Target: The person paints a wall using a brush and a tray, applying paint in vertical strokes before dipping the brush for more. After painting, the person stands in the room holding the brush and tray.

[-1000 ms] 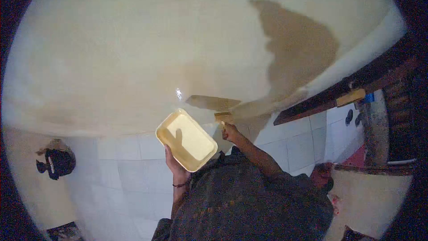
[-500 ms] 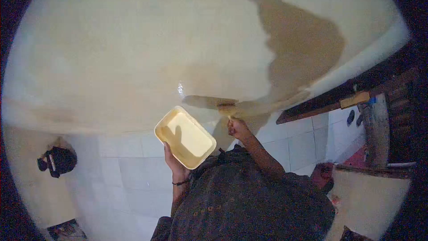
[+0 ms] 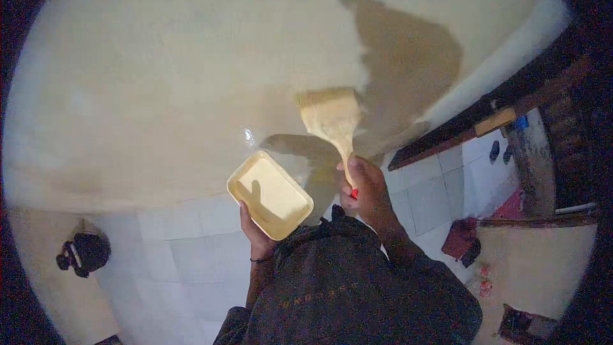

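A wide paintbrush [image 3: 333, 115] with a pale wooden handle and a red end is gripped in my right hand [image 3: 369, 195], bristles up. Its bristles are at the cream wall [image 3: 191, 76]; whether they touch it I cannot tell. My left hand [image 3: 257, 233] holds a shallow, cream rectangular tray [image 3: 300, 207] by its lower left side, thumb over the rim. The tray is tilted so its inside shows, with cream paint or a cream lining; I cannot tell which. A shiny wet spot [image 3: 249, 135] shows on the wall above the tray.
White floor tiles [image 3: 191, 249] lie below the wall. A dark wooden ledge [image 3: 440, 137] juts in from the right, bearing a pale block [image 3: 495, 121]. A dark bag-like object [image 3: 89, 252] is at the left. Dark footwear [image 3: 495, 151] lies on the floor at right.
My right hand has turned and come closer, and the paintbrush has swung up from low by the wall so its broad face shows. The tray has barely shifted.
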`<action>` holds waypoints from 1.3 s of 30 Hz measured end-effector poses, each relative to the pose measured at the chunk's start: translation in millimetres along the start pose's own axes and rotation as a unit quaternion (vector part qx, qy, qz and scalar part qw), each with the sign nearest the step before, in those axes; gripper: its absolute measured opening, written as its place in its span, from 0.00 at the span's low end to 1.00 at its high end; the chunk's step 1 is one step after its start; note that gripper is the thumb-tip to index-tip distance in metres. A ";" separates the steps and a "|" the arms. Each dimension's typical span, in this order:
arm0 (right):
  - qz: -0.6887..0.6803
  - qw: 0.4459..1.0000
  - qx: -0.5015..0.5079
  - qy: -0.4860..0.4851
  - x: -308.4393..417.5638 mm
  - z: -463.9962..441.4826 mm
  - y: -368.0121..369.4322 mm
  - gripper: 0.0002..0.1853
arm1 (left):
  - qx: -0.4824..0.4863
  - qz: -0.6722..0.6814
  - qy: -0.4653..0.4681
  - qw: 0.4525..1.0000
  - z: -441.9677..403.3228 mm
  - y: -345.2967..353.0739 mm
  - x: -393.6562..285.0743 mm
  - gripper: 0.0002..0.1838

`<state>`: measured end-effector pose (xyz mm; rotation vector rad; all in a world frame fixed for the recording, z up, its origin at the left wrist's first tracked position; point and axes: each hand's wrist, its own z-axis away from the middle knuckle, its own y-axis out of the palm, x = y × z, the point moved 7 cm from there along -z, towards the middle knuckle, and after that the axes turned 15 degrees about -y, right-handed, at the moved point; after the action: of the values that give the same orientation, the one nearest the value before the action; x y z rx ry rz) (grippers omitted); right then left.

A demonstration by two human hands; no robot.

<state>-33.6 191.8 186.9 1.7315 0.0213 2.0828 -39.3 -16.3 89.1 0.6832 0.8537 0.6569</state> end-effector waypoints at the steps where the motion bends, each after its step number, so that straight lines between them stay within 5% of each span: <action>1: 0.001 1.000 -0.002 -0.002 8.2 1.8 5.8 0.20 | 0.003 0.000 -0.002 1.000 0.4 -0.2 -1.8 0.29; 6: 0.045 0.968 0.069 -0.236 71.5 -10.2 32.3 0.24 | 0.019 -0.052 0.014 0.998 4.3 7.6 -7.5 0.31; 13: -0.096 0.935 0.121 -0.319 111.6 -48.9 53.9 0.22 | 0.023 0.006 0.012 1.000 5.8 7.7 -9.0 0.29; 15: -0.114 0.953 0.121 -0.253 93.3 -62.0 48.1 0.21 | 0.012 -0.001 0.010 1.000 3.9 2.5 -6.7 0.29; 26: -0.159 0.964 0.067 -0.201 -16.7 -66.9 12.7 0.16 | 0.004 0.005 0.010 1.000 2.7 4.5 -4.9 0.30; 39: -0.134 0.986 -0.023 0.101 -211.7 -57.3 -41.1 0.11 | -0.008 0.005 0.015 1.000 0.3 2.8 -5.1 0.30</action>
<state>-47.5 173.4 -35.0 1.3980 0.2502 2.0308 -42.2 -18.5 93.6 0.6655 0.8735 0.6835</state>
